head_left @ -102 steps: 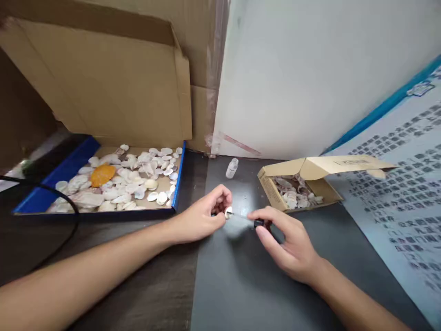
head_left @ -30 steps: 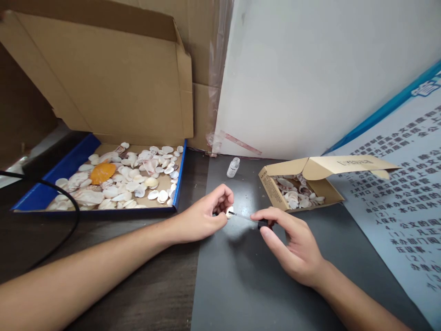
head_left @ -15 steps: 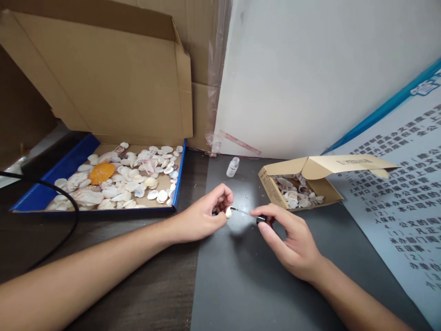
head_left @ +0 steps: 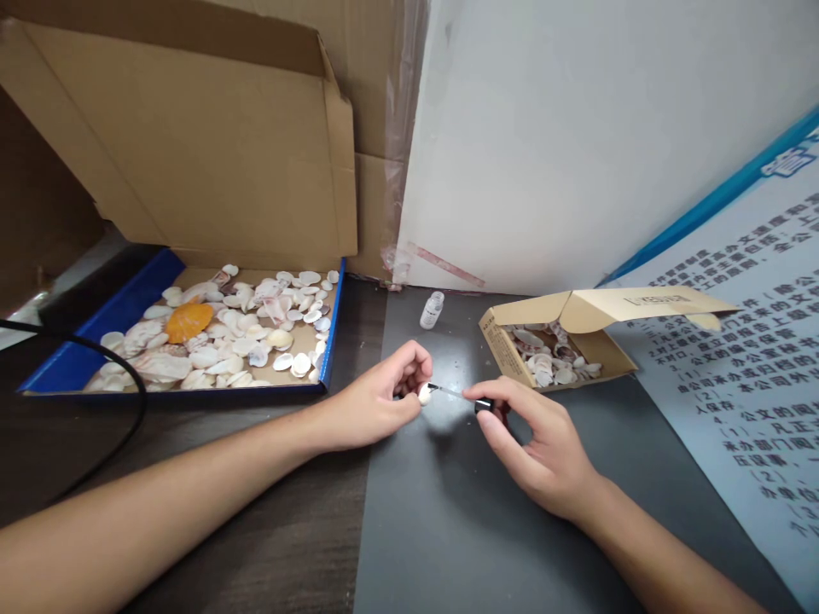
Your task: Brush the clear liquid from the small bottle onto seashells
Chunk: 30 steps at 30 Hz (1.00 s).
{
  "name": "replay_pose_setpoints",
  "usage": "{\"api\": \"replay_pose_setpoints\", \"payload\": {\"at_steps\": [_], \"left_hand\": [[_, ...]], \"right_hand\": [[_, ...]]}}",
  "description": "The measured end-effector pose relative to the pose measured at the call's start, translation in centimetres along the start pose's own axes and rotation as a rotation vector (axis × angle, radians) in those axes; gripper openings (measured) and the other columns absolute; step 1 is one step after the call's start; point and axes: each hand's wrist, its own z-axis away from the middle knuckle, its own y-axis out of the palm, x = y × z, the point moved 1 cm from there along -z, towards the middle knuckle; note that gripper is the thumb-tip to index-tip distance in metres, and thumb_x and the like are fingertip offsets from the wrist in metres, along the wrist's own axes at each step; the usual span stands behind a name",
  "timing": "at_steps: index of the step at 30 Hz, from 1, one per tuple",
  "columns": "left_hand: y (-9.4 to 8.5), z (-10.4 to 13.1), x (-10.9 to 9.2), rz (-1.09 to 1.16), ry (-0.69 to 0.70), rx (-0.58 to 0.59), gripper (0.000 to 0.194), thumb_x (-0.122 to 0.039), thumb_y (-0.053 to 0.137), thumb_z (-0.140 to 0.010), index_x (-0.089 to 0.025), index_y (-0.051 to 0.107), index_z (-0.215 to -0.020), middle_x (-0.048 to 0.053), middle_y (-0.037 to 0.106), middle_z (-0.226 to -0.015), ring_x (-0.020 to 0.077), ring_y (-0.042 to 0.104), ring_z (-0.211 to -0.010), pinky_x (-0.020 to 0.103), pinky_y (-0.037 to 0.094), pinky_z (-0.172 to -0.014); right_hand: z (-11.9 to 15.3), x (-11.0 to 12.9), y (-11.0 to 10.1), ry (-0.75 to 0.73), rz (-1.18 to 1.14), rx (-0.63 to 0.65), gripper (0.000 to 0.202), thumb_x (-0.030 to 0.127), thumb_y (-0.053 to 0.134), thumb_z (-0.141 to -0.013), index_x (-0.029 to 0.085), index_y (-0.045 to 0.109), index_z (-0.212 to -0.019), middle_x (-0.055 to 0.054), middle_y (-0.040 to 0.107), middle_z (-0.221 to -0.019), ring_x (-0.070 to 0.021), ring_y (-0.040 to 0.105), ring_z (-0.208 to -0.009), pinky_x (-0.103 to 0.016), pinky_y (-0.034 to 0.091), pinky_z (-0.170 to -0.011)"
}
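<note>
Shell (head_left: 424, 396) in curled left hand (head_left: 389, 399); right hand (head_left: 536, 443) pinches brush cap (head_left: 483, 406).

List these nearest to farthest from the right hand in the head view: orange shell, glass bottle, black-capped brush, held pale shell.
1. Black-capped brush, in the right hand.
2. Pale shell, in the left hand.
3. Glass bottle, beyond both hands.
4. Orange shell, far left, in the blue box.
</note>
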Motion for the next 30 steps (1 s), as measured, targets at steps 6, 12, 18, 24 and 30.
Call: {"api": "replay_pose_setpoints", "payload": {"at_steps": [6,12,18,24,30], "left_hand": [[-0.15,-0.02,-0.05,0.067,-0.040,-0.003,0.019,-0.011,0.052,-0.081,-0.021,0.041,-0.093,-0.004,0.044,-0.084,0.0106,0.044,-0.075,0.026,0.037,-0.070],[-0.45,-0.39,-0.09,0.235,-0.116,-0.027,0.024,-0.012,0.056,-0.077,-0.021,0.041,-0.093,-0.005,0.049,-0.082,0.0092,0.050,-0.071,0.027,0.042,-0.071],[-0.63,-0.49,-0.27,0.283,-0.149,-0.056,0.022,-0.015,0.058,-0.077,-0.020,0.042,-0.091,-0.005,0.052,-0.080,0.0089,0.053,-0.069,0.027,0.044,-0.071],[-0.68,-0.48,-0.24,0.286,-0.143,-0.061,0.020,-0.015,0.057,-0.078,-0.020,0.043,-0.092,-0.006,0.052,-0.081,0.0091,0.056,-0.070,0.029,0.044,-0.073],[-0.65,-0.48,-0.32,0.304,-0.130,-0.092,0.020,-0.012,0.058,-0.080,-0.020,0.043,-0.091,-0.006,0.054,-0.082,0.0091,0.059,-0.070,0.029,0.045,-0.075]], "right_hand": [[-0.13,0.06,0.03,-0.015,-0.012,0.028,0.018,0.016,0.054,-0.095,0.022,0.064,-0.109,-0.003,0.070,-0.087,-0.0136,0.062,-0.065,-0.024,0.050,-0.057],[-0.09,0.10,0.15,-0.037,-0.014,0.007,0.019,0.016,0.054,-0.095,0.022,0.063,-0.110,-0.002,0.067,-0.082,-0.0135,0.061,-0.064,-0.023,0.050,-0.058],[-0.08,0.05,0.11,-0.009,0.030,-0.042,0.016,0.015,0.055,-0.093,0.022,0.063,-0.105,0.000,0.065,-0.079,-0.0121,0.058,-0.061,-0.022,0.048,-0.057],[0.03,0.13,0.23,-0.016,0.008,0.019,0.017,0.015,0.055,-0.093,0.022,0.062,-0.106,0.001,0.065,-0.079,-0.0109,0.058,-0.060,-0.021,0.048,-0.057],[0.02,0.18,0.26,-0.036,0.000,0.010,0.019,0.015,0.055,-0.093,0.023,0.061,-0.109,0.002,0.066,-0.082,-0.0106,0.061,-0.063,-0.019,0.049,-0.060]]}}
